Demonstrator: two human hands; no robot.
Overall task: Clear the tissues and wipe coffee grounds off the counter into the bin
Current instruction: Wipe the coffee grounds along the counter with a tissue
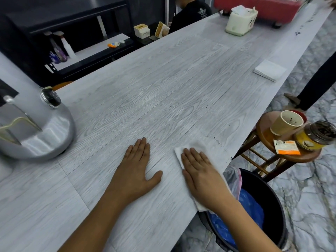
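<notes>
pressing flat under the right hand (200, 171): white tissue (179, 153); bin (272, 206) beside

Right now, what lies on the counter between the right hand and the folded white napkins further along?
In the head view, scattered coffee grounds lie beyond the right hand and its tissue; then bare counter up to the napkins.

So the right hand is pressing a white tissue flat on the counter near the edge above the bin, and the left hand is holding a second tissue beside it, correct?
Not quite. In the head view the left hand holds no tissue; it rests flat and bare on the counter. The rest stands: the right hand presses a white tissue flat near the edge above the bin.
</notes>
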